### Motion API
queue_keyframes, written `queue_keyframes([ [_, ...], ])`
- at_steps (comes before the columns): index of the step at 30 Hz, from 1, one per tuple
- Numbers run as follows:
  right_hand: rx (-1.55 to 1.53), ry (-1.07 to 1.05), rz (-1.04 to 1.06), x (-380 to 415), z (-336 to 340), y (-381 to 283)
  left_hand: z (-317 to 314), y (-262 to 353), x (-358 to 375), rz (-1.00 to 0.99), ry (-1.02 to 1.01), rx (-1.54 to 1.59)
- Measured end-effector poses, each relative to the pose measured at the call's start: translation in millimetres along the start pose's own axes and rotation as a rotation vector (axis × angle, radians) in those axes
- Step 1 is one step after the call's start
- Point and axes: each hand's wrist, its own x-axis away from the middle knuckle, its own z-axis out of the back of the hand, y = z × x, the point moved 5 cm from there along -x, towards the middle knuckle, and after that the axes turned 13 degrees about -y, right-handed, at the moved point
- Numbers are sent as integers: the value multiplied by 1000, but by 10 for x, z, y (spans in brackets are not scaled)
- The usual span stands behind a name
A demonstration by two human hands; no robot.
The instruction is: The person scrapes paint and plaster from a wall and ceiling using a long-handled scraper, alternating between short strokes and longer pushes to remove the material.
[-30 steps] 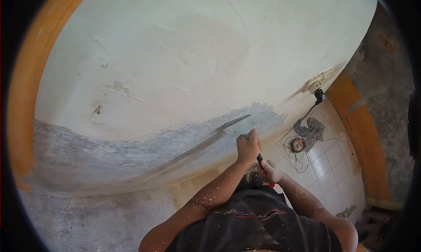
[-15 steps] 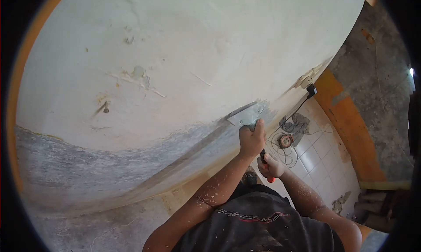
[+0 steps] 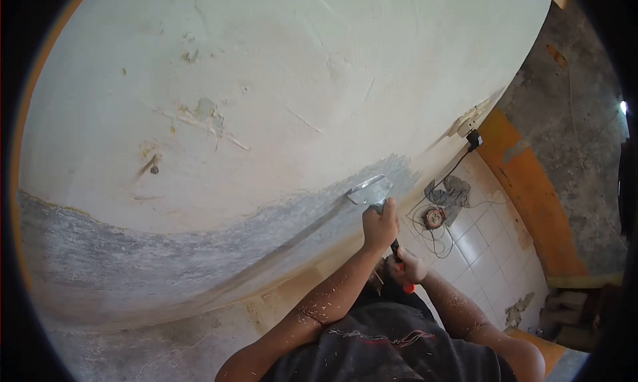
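A long-handled scraper [image 3: 369, 190] with a wide metal head lies close against the wall [image 3: 279, 69], over a band scraped down to grey. My left hand [image 3: 381, 228] wraps around the handle just below the metal head. Lower down, by the handle's orange-red end, my right hand [image 3: 410, 267] is closed round the grip. Pale flakes speckle both forearms. Above the grey band the wall keeps its whitish coat, with chips and scratches in it.
A bolt [image 3: 154, 168] sticks out of the wall at left. On the right, a black plug [image 3: 474, 140] sits in a wall socket, its cord running down. A round reel [image 3: 434, 217] with loose cable and a grey cloth [image 3: 452, 192] lie on the tiled floor [image 3: 488, 236].
Both hands have drawn the scraper a little down toward my body. The grey patch beyond its head shows larger, and the view has shifted slightly.
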Motion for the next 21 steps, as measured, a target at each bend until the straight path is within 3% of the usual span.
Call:
queue_keyframes([
  [1,-65,-33,-16,-14,-21,25,-39,133,-16,-2,1,-4],
  [3,-48,-46,77,-77,-23,-153,-215,481,-47,-209,-107,-212],
  [7,104,-8,160,-5,10,-385,-277,458,-90,-174,-133,-124],
  [11,15,2,-6,37,59,-134,-93,61,-47,-38,-30,76],
  [12,7,-42,47,-15,1,-231,-116,175,-60,-127,-18,-97],
  [15,-48,-177,86,-48,-65,-364,-263,476,-47,-150,-91,-108],
  [17,27,-55,76,22,-51,-395,-250,395,-60,-149,-126,-33],
  [21,-77,-30,-19,86,-60,-169,-156,152,-73,-35,-42,44],
])
